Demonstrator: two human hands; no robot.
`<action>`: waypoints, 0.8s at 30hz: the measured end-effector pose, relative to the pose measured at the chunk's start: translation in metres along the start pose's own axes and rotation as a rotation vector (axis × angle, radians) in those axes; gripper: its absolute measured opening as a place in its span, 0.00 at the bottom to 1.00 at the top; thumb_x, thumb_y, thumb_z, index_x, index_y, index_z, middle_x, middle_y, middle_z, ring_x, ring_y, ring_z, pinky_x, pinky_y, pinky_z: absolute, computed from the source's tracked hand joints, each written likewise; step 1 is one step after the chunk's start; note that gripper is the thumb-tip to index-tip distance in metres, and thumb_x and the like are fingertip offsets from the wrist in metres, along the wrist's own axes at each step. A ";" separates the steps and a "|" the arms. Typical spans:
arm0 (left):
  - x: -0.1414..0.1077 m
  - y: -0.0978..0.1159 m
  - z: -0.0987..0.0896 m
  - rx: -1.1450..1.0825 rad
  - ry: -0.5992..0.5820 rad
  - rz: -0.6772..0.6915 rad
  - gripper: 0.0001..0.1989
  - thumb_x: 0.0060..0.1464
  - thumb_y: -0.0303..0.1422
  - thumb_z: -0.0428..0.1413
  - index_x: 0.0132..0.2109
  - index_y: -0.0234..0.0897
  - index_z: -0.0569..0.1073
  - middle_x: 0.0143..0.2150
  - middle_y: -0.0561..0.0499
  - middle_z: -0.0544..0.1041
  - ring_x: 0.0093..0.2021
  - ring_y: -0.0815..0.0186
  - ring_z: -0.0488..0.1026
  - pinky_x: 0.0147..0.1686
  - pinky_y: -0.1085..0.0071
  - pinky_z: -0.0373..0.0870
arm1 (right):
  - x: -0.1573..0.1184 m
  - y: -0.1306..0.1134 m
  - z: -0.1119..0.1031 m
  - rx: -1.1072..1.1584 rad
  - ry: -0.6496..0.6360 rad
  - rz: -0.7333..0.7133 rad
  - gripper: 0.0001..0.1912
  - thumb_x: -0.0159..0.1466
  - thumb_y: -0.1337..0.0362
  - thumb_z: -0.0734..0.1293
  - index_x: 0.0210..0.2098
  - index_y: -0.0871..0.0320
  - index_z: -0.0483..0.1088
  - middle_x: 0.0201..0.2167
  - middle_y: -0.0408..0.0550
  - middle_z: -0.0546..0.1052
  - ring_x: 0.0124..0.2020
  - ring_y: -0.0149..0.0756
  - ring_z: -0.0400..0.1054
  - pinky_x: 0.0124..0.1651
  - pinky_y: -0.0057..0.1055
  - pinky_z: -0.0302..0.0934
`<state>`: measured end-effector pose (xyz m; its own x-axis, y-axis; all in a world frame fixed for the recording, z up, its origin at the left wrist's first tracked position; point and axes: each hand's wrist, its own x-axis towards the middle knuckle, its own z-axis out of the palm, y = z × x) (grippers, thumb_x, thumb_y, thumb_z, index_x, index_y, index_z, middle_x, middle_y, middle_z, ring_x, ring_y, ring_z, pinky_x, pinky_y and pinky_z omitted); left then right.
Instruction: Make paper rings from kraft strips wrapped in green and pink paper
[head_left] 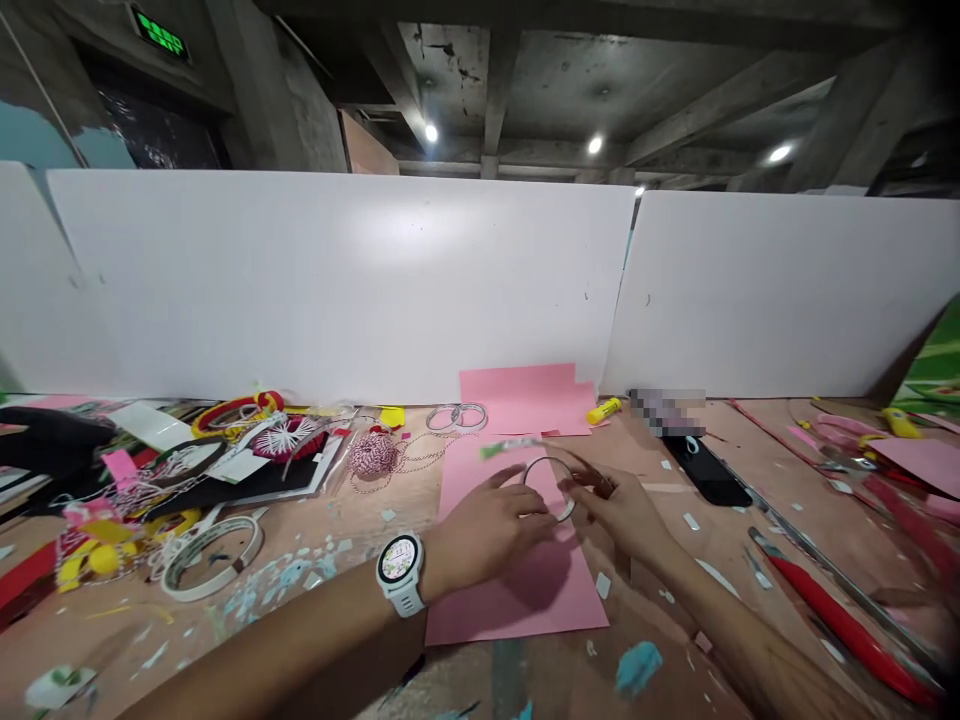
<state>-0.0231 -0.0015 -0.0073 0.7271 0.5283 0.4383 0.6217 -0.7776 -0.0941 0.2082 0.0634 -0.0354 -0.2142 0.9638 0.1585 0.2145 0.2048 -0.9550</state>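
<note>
While my two hands are hovering around a thin, pale round hoop (550, 488), I am seeing it as a narrow oval, longest from far to near, over the upper part of a flat pink card sheet (517, 590). (I can't tell whether it is resting on the card or lifted just above it.) My right hand (619, 512) is the nearer, its curled fingers (589, 480) right at the hoop's right edge, though I cannot tell whether they are pinching it. My left hand (487, 530) is spreading wider, its fingertips (499, 478) reaching toward the hoop's left edge, with a white-banded round wristwatch (400, 572) on the wrist behind it. A blurred green-and-white strip (510, 448) is showing just beyond the hoop. Beyond the pink card sheet, a second pink sheet (525, 398) is lying against a white board wall (337, 280), with a yellow glue stick (604, 410) just to its right. Left of the card, a red-and-white twine ball (373, 452) is sitting near a pair of silver rings (456, 417). Right of it, a black phone (709, 470) is lying on a tan work board (645, 620), with open room there dotted by paper scraps (690, 521).
</note>
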 end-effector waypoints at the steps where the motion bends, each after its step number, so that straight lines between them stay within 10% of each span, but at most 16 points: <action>1: -0.003 0.006 -0.002 -0.013 -0.018 -0.010 0.15 0.72 0.38 0.48 0.57 0.42 0.74 0.58 0.46 0.78 0.59 0.61 0.74 0.70 0.58 0.59 | 0.003 0.002 -0.003 0.002 0.032 0.012 0.19 0.59 0.51 0.74 0.44 0.56 0.81 0.40 0.52 0.85 0.34 0.42 0.77 0.26 0.29 0.68; 7: -0.041 0.035 0.008 -0.210 -0.348 -0.218 0.48 0.60 0.66 0.45 0.77 0.45 0.49 0.76 0.33 0.52 0.76 0.39 0.49 0.69 0.37 0.54 | 0.018 0.006 -0.031 -0.010 0.221 0.100 0.24 0.61 0.50 0.72 0.48 0.62 0.78 0.37 0.55 0.83 0.27 0.37 0.74 0.24 0.29 0.68; 13: -0.061 0.040 0.015 -0.236 -0.410 -0.361 0.36 0.69 0.53 0.42 0.76 0.42 0.50 0.76 0.39 0.53 0.75 0.46 0.53 0.71 0.42 0.52 | 0.017 0.002 -0.034 -0.011 0.258 0.082 0.24 0.59 0.51 0.73 0.48 0.59 0.79 0.34 0.50 0.82 0.25 0.35 0.71 0.26 0.32 0.71; 19: -0.074 0.052 0.007 -0.373 -0.418 -0.434 0.46 0.61 0.63 0.47 0.77 0.42 0.50 0.78 0.42 0.48 0.77 0.51 0.46 0.76 0.48 0.41 | 0.014 -0.002 -0.032 0.039 0.281 0.074 0.24 0.59 0.48 0.74 0.46 0.59 0.80 0.34 0.49 0.82 0.24 0.33 0.69 0.25 0.30 0.68; 24: -0.076 0.075 0.010 -0.363 -0.326 -0.469 0.32 0.65 0.55 0.49 0.69 0.45 0.64 0.72 0.42 0.64 0.72 0.50 0.61 0.71 0.53 0.57 | 0.013 -0.004 -0.034 0.112 0.372 0.051 0.25 0.57 0.47 0.75 0.45 0.59 0.79 0.33 0.48 0.81 0.24 0.32 0.69 0.26 0.29 0.68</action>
<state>-0.0289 -0.0972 -0.0568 0.4901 0.8695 0.0621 0.7971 -0.4758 0.3717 0.2371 0.0812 -0.0213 0.1584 0.9725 0.1709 0.1066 0.1552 -0.9821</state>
